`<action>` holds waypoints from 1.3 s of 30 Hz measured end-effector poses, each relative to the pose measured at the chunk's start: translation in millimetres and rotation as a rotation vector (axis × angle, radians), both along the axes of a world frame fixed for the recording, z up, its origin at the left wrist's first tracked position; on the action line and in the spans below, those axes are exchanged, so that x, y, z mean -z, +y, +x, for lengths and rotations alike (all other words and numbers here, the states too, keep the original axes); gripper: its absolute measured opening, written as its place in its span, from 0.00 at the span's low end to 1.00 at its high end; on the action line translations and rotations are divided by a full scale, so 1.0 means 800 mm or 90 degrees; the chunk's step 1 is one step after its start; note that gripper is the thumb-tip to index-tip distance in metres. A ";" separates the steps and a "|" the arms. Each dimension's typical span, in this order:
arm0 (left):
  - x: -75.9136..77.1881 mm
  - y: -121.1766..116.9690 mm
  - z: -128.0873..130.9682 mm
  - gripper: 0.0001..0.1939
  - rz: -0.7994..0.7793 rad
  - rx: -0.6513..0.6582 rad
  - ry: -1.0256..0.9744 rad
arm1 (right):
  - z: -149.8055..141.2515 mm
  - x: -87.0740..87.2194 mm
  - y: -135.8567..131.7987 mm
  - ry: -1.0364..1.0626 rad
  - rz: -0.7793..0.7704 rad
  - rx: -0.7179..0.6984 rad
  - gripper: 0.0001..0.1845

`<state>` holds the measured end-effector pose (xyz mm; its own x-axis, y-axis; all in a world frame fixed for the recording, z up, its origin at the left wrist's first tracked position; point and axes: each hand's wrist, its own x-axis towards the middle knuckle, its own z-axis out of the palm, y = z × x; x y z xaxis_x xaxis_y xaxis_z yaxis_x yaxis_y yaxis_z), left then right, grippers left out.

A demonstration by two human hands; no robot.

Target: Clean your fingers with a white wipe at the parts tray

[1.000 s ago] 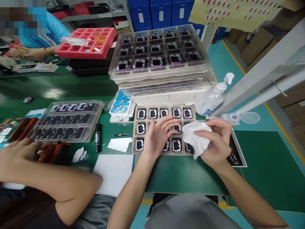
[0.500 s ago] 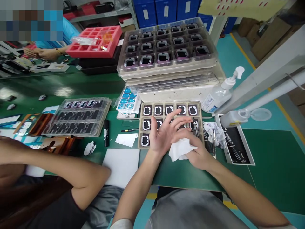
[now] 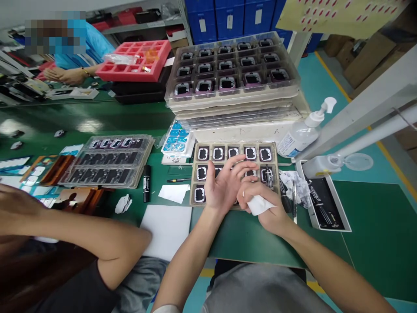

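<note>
My left hand [image 3: 224, 184] hovers palm up over a beige tray [image 3: 192, 191], fingers stretched and apart, with nothing in it. Close beside it on the right, my right hand [image 3: 263, 198] is closed around a white wipe [image 3: 260, 205], whose loose corner sticks out past the fingers. Dark square frames with white rims, such as this watch-sized frame [image 3: 250, 153], fill the tray's pockets. Both hands hide its lower middle part. A black marker pen [image 3: 269, 176] lies across the tray's right side.
Stacked clear trays [image 3: 233, 98] stand behind. To the right are a pump bottle [image 3: 301, 134], crumpled tissue [image 3: 298, 187], tweezers [image 3: 295, 202] and a white box [image 3: 345, 224]. A black marker [image 3: 146, 184] and white sheet [image 3: 167, 226] lie left, near a co-worker's arm [image 3: 94, 234].
My right hand has drawn its fingers back from the left palm and closed more tightly on the wipe, so less of it shows. The left hand stays spread. The view has shifted slightly.
</note>
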<state>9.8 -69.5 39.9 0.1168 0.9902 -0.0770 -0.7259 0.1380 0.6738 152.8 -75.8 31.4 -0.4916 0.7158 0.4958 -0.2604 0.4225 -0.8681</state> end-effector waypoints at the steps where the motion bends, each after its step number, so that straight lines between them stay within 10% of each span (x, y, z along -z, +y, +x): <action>1: 0.000 0.000 0.000 0.43 0.003 -0.001 -0.003 | 0.000 0.001 0.000 -0.017 0.003 0.012 0.09; 16: 0.004 -0.005 0.012 0.41 0.034 0.025 -0.013 | -0.020 0.021 -0.009 -0.199 0.065 0.128 0.12; 39: 0.001 -0.012 0.023 0.57 0.042 0.026 0.020 | -0.024 -0.014 -0.022 -0.335 0.047 0.167 0.14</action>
<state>27.8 -79.4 39.5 0.1558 0.9877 -0.0165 -0.6991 0.1220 0.7046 133.6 -93.6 42.9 -0.4957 0.8200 0.2862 0.3192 0.4785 -0.8180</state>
